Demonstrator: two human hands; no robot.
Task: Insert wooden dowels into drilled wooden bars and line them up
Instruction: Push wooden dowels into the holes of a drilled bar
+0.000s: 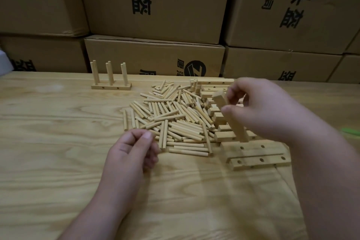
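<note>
Wooden counter (58,161), pale grain, runs the full width; its far edge meets a wall of stacked cardboard boxes (155,6) printed with black characters.

Dowel pile (171,119): loose short rods heaped at centre, spreading toward the near side, several lying just beside the left hand.

Bar stack (212,91): drilled wooden bars piled to the right of the dowels, touching them, partly hidden behind the right hand.

Held bar (229,117): one bar tilted steeply, upper end pinched between thumb and fingers of the right hand (261,107), lower end down among the stack.

Flat bars (257,154): two drilled bars lying side by side, near side of the stack, holes facing up, under the right forearm.

Finished piece (111,80): bars standing on the counter near the far edge, left of the pile and well apart from it, six dowels upright in pairs.

Left hand (134,150): fingers curled, thumb against fingertips at the near-left fringe of the pile; whether a dowel is pinched cannot be told.

Green item (350,130): sliver at the right edge, unidentifiable.

Open room: bare counter left of the pile and along the near side, between the two forearms.
</note>
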